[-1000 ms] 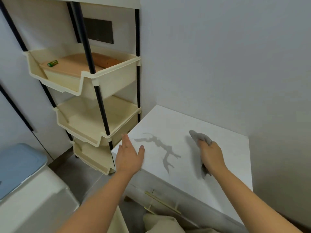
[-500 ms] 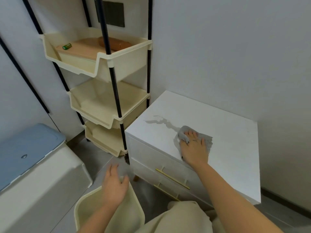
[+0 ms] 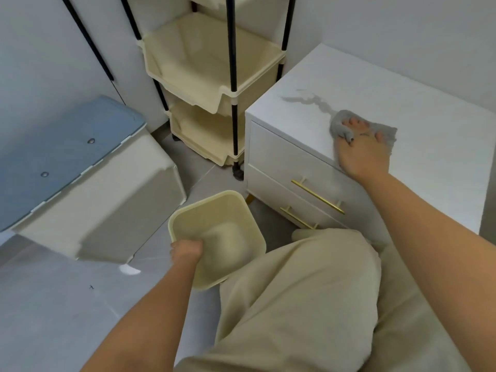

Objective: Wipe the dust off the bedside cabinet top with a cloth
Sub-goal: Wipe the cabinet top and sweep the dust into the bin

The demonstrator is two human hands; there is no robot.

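With the right hand pressed flat, its grip spread open on the grey cloth near the cabinet top's front edge, sweep the dust just beyond toward the bin clasped by the left hand.

Light: soft, even and fairly bright around me, no hard glare.
Shadows: faint under my right hand on the cabinet top; deeper under the storage box at left.
Blur: my left hand on the bin rim looks smeared.
Distortion: the rack poles and wall lines lean toward the edges.
Sharpness: overall soft, fine texture lost.
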